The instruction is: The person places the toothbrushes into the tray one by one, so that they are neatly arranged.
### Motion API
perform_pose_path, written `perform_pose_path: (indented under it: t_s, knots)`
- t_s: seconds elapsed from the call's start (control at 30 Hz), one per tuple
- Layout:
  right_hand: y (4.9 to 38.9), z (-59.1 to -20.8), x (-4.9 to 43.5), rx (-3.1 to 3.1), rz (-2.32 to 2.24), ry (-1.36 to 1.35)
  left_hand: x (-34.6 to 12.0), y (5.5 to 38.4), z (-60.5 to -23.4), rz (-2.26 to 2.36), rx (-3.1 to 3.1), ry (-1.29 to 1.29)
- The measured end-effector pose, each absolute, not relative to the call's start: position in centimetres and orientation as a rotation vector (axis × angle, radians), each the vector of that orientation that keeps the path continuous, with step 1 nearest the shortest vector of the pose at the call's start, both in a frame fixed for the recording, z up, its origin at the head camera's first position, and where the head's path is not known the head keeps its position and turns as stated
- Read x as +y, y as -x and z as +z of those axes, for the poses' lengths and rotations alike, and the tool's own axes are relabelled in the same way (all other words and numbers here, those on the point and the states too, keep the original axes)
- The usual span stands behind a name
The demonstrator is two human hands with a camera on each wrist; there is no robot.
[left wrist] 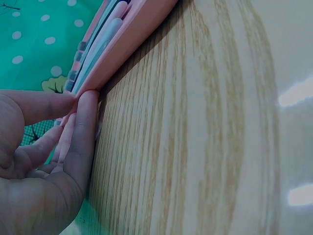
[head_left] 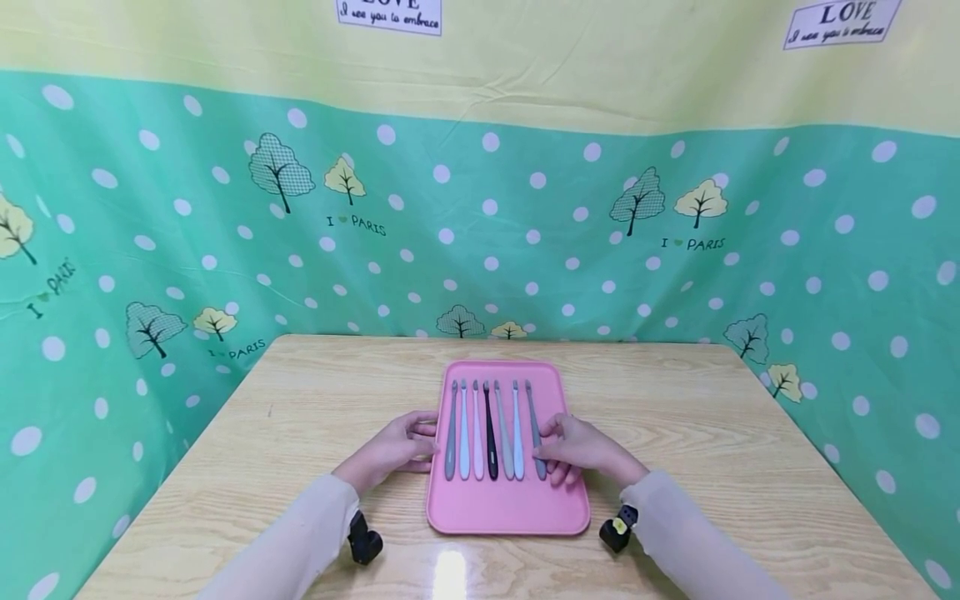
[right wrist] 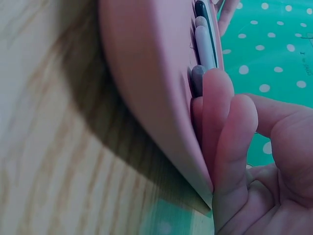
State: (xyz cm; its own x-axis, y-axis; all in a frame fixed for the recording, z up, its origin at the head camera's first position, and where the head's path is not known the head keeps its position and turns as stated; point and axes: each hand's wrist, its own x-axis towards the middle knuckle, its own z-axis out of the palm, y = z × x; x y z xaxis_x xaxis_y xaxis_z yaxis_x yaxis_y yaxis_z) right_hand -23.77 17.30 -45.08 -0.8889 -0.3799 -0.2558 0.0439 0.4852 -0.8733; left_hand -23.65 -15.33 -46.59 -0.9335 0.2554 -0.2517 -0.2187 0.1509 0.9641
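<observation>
Several toothbrushes lie side by side on a pink tray [head_left: 508, 512], handle ends toward me; a black toothbrush [head_left: 491, 433] is in the middle of the row. My left hand [head_left: 390, 450] holds the tray's left edge, its thumb and a finger pinching the rim in the left wrist view. At the tray's right side, my right hand [head_left: 583, 446] has its fingers and thumb about the rightmost grey toothbrush [head_left: 533, 411]. That brush's rounded handle end [right wrist: 197, 73] shows beside the fingertips in the right wrist view; the rest of it is hidden there.
The tray rests on a light wood-grain table [head_left: 322, 375]. Behind it hangs a green dotted curtain [head_left: 525, 250] with tree prints. A black wrist camera [head_left: 364, 542] sits at the left cuff and another camera [head_left: 618, 530] at the right cuff.
</observation>
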Motion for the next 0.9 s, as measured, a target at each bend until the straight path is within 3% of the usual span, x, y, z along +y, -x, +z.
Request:
perform_pose_path:
  t_s: [0.9]
  knots:
    - [23.57, -44.69, 17.21, 2.282, -1.455, 0.260, -15.55, 23.54, -46.37, 1.824, 2.093, -0.031]
